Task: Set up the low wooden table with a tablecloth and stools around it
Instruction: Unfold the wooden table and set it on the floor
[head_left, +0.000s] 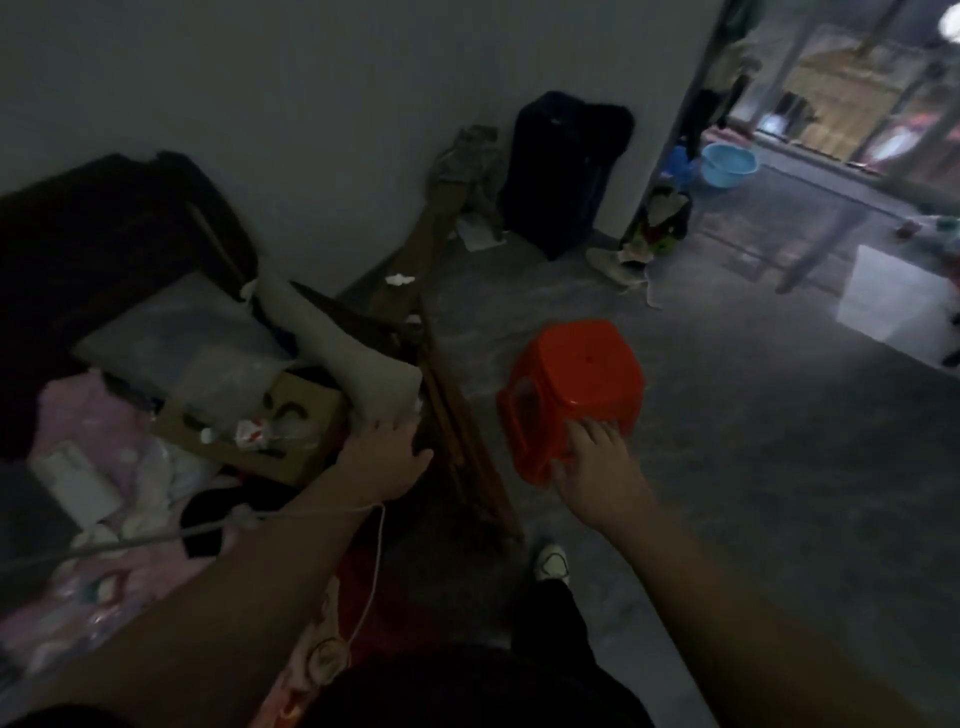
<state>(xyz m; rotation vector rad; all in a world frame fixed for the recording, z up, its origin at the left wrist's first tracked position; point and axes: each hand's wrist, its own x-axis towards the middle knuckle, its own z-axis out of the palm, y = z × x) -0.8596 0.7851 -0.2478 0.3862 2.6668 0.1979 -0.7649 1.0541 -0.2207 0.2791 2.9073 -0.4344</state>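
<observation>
A red plastic stool (574, 384) stands on the grey floor in the middle of the view, slightly tilted. My right hand (592, 467) grips its near rim, with the fingers over the seat edge and the thumb by a leg. My left hand (387, 457) is spread at the edge of the cluttered bed, touching a pale cushion (353, 353) next to a brown wooden frame (447, 395) that runs along the bedside. No tablecloth shows.
The bed on the left holds a cardboard box (291, 426), dark clothes and pink bedding. A black suitcase (561, 166) stands against the wall. A blue basin (727, 163) sits past the doorway. A white box (893, 296) is at the right. My shoe (553, 564) is on the floor.
</observation>
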